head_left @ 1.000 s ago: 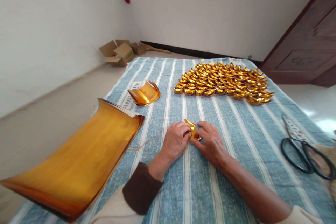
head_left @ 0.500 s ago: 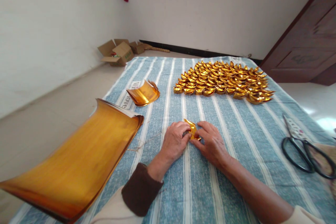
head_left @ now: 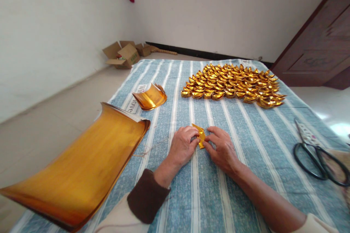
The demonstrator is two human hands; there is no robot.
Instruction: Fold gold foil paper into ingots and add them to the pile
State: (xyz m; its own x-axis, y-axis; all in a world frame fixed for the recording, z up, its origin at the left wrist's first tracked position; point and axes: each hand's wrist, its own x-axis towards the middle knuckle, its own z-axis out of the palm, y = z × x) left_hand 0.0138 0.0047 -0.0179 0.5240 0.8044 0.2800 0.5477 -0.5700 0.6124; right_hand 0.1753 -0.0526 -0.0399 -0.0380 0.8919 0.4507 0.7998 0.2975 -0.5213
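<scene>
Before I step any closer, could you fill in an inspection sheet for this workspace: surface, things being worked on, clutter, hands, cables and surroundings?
Surface: blue-and-white striped cloth over a table.
Things being worked on: small gold piece between the hands, partly hidden by fingers; many folded gold shapes grouped at the far right.
Clutter: large gold sheets and a smaller gold stack, both curled, on the left; black-handled scissors on the right.
Hands: left hand and right hand both have fingertips at the gold piece; how firmly they grip is unclear.
Cables: nothing seen.
Surroundings: open cardboard box on the floor beyond; pale walls; reddish-brown door at right.
</scene>
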